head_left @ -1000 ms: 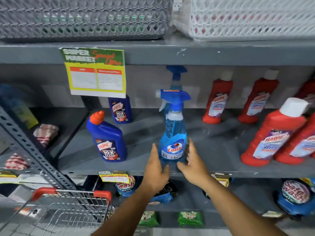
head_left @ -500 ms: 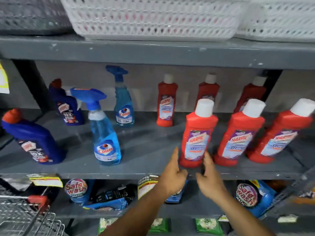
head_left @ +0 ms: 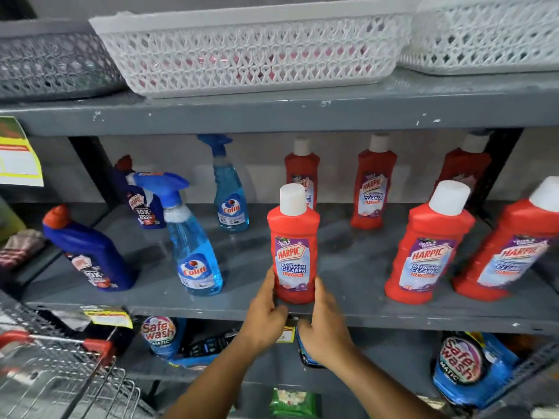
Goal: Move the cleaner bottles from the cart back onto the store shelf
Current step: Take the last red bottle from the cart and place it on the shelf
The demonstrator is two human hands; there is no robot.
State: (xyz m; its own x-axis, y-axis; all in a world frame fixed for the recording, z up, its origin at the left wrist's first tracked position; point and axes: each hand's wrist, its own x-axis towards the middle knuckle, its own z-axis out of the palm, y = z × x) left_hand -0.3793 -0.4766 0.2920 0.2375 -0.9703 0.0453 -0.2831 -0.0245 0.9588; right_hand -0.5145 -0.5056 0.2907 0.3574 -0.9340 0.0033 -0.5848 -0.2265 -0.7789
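Both hands, left [head_left: 263,309] and right [head_left: 325,320], grip the upright red Harpic bottle's [head_left: 293,246] base on the shelf [head_left: 348,267].

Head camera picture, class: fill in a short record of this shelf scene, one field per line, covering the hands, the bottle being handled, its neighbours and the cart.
left hand: on the lower left side of the red Harpic bottle
right hand: on its lower right side
red Harpic bottle: upright at the front edge of the grey shelf, white cap on
left neighbour: Colin spray bottle, apart from it
right neighbour: a second red bottle, apart from it
cart: bottom left corner, contents not visible
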